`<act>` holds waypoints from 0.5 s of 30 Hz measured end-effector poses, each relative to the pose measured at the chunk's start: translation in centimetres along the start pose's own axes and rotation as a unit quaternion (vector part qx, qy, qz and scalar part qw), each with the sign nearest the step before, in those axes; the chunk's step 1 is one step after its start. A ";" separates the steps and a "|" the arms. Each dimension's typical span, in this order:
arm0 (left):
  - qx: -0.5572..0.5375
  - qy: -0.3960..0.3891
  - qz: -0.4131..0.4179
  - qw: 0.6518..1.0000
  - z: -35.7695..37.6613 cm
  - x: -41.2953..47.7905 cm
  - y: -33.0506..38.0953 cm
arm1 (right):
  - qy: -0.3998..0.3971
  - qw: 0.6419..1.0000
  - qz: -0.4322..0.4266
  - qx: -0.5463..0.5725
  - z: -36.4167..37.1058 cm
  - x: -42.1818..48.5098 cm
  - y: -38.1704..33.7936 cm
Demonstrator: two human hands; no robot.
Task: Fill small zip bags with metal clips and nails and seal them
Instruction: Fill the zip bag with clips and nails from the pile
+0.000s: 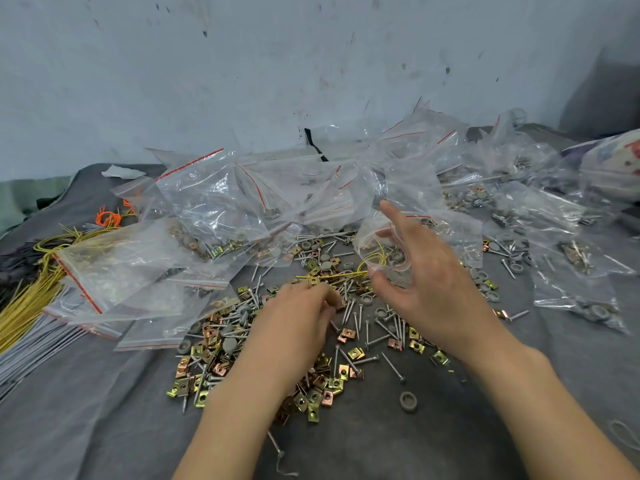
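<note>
now | right hand holds crinkly bag | left hand on brassy clips

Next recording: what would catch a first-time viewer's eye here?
The glittering pile of clips and screws at centre on the grey cloth, with the left hand dipping into it. Behind, a heap of clear zip bags with red seal lines spans the back, and the right hand holds a small zip bag above the pile.

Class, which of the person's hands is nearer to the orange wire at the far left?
Left. The left hand is on the clip pile, right of the orange wire; the right hand holds a bag farther right.
</note>
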State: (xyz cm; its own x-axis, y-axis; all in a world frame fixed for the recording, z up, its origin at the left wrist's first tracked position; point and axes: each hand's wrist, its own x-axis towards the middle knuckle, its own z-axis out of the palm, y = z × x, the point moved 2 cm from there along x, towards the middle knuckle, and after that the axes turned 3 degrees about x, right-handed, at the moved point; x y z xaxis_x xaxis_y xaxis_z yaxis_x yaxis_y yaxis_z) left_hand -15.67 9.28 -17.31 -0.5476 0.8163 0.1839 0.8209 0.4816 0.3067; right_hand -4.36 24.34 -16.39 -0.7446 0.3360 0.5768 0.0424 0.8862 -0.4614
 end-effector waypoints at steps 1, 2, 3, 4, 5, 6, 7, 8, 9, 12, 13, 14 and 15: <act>-0.069 0.022 -0.018 0.997 -0.3 0.1 -0.2 | 0.001 1.000 0.000 0.000 0.0 0.0 0.0; -0.158 0.044 -0.044 0.985 -0.5 0.3 -0.5 | 0.001 1.000 -0.001 0.000 0.0 0.0 0.0; -0.263 0.065 -0.078 0.959 -0.7 0.4 -0.7 | 0.002 1.000 -0.002 -0.001 0.0 0.0 0.0; -0.373 0.075 -0.117 0.917 -0.8 0.6 -0.9 | 0.002 1.000 -0.003 -0.002 0.0 0.0 0.0; -0.470 0.071 -0.150 0.867 -0.8 0.6 -0.9 | 0.002 1.000 -0.003 -0.004 0.0 -0.1 0.0; -0.541 0.060 -0.173 0.821 -0.8 0.6 -0.8 | 0.002 1.000 -0.004 -0.004 0.1 -0.1 0.0; -0.588 0.049 -0.183 0.787 -0.8 0.6 -0.6 | 0.002 1.000 -0.003 -0.004 0.0 -0.1 0.0; -0.618 0.036 -0.186 0.763 -0.7 0.6 -0.5 | 0.003 1.000 -0.001 -0.003 0.0 -0.1 0.0; -0.639 0.023 -0.187 0.746 -0.7 0.5 -0.4 | 0.004 1.000 0.001 -0.002 0.0 -0.1 0.0; -0.675 0.005 -0.189 0.713 -0.7 0.6 -0.4 | 0.005 1.000 0.000 -0.006 0.0 -0.1 0.0; -0.685 0.007 -0.192 0.702 -0.8 0.7 -0.4 | 0.004 1.000 -0.001 -0.008 0.0 0.0 0.0; -0.695 0.010 -0.194 0.692 -0.8 0.7 -0.4 | 0.003 1.000 -0.002 -0.009 0.1 0.0 0.0; -0.705 0.010 -0.195 0.682 -0.8 0.8 -0.4 | 0.003 1.000 -0.004 -0.009 0.1 0.0 0.0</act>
State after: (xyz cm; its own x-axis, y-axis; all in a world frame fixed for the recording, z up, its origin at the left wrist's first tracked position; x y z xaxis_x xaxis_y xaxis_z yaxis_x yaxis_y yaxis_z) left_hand -16.54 9.46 -16.50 -0.6940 0.7023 -0.1587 -0.3498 -0.1362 0.9269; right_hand -4.41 24.31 -16.44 -0.7415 0.3301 0.5841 0.0488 0.8949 -0.4437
